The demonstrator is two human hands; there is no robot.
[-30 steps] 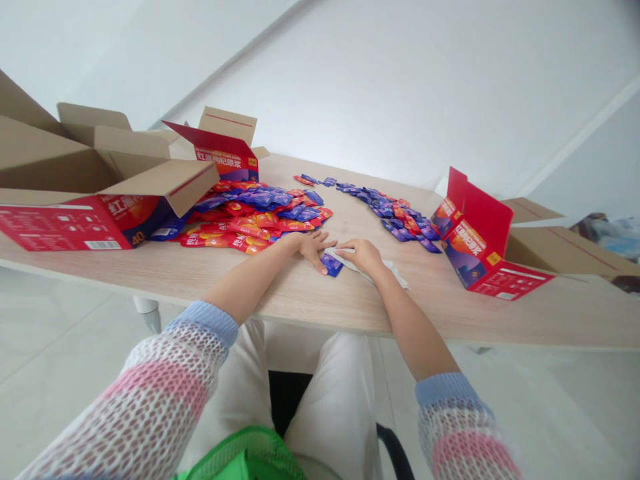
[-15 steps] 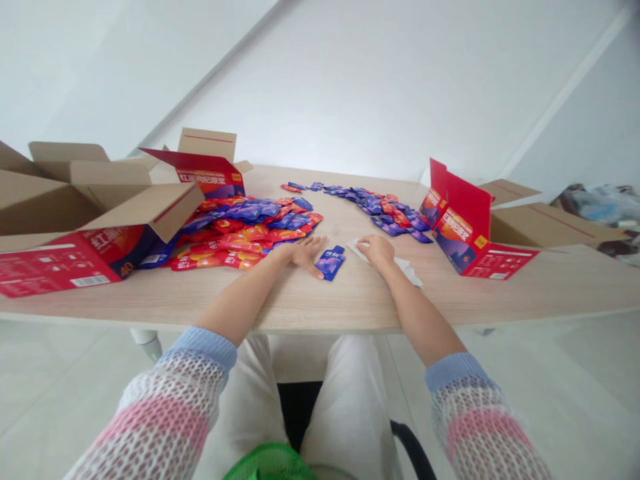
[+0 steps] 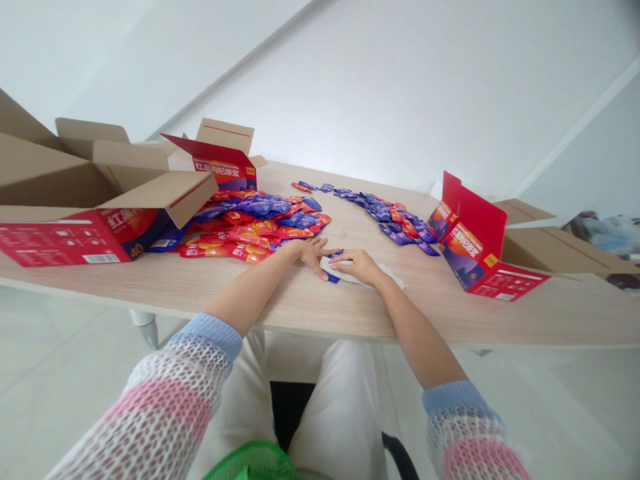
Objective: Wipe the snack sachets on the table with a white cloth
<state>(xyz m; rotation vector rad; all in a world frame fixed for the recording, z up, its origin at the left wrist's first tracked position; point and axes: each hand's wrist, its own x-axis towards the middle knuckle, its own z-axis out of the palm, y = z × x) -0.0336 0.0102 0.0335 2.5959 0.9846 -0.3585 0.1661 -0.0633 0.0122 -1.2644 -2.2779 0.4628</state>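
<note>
My left hand [image 3: 305,255] lies flat and open on the light wood table [image 3: 310,300], its fingertips by a blue sachet [image 3: 333,279]. That sachet is mostly hidden under a crumpled white sheet [image 3: 350,275], with only small blue edges showing. My right hand [image 3: 359,265] sits on the sheet and appears to pinch it. Farther off, a heap of red and blue sachets [image 3: 255,223] lies beyond my left hand, and a long spread of mostly blue sachets [image 3: 390,212] lies beyond my right.
Open red cartons with brown cardboard flaps stand at the table's left [image 3: 75,237], back [image 3: 223,163] and right [image 3: 475,250]. The table's near edge [image 3: 320,327] runs in front of my forearms. A green mesh bag [image 3: 253,463] lies on my lap.
My right hand has moved left, bringing the white sheet over the blue sachet, which lay uncovered earlier. My left hand stays nearly in place, and the view has tilted slightly.
</note>
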